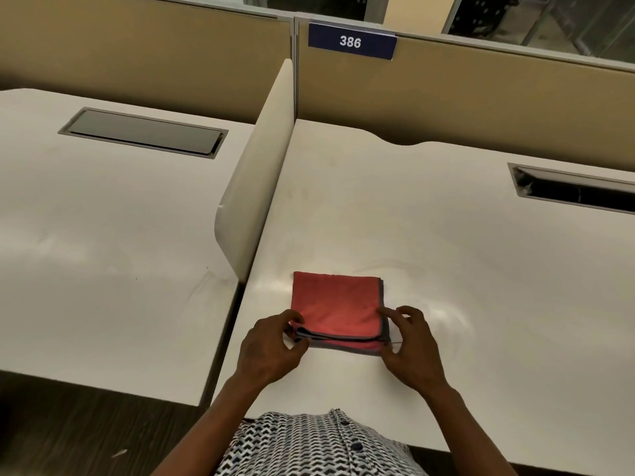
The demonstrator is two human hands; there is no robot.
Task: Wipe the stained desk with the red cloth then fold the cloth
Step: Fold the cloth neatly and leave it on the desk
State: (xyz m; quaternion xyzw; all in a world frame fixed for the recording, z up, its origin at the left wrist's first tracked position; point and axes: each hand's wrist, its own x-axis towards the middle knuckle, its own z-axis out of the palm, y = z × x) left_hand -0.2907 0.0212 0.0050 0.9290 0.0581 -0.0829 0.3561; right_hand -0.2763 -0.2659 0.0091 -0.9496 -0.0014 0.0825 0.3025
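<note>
The cloth (336, 309) is soft, matt red fabric with a grey stitched hem. It lies on the desk (429, 235), a smooth, off-white laminate with a faint sheen. Behind the desk, the partition (481, 97) looks like matt tan fabric, and its sign (351, 41) is glossy blue plastic.

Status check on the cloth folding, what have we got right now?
Left hand and right hand both pinch the near corners of the red cloth. Cloth folded square, flat on the desk. Nothing in the way.
</note>
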